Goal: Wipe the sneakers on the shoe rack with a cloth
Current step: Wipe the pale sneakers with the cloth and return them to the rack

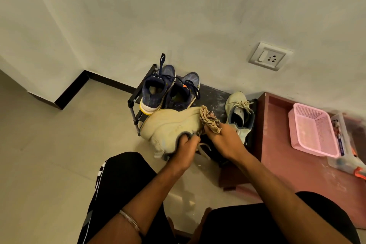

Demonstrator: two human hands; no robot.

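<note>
Left hand [185, 145] grips a soft, light beige sneaker [172, 127] by its collar above the shoe rack [136, 101]; right hand [219, 136] pinches a limp cloth [210, 120] against it

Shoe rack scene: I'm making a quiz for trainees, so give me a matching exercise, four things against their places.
Things:
1. cream sneaker
2. cloth
3. navy sneakers
4. pink basket

Places:
A. on the reddish board at the right
B. gripped at its collar by the left hand
C. standing on the rack's left end
D. held in the right hand

Pairs: 1-B, 2-D, 3-C, 4-A
</note>
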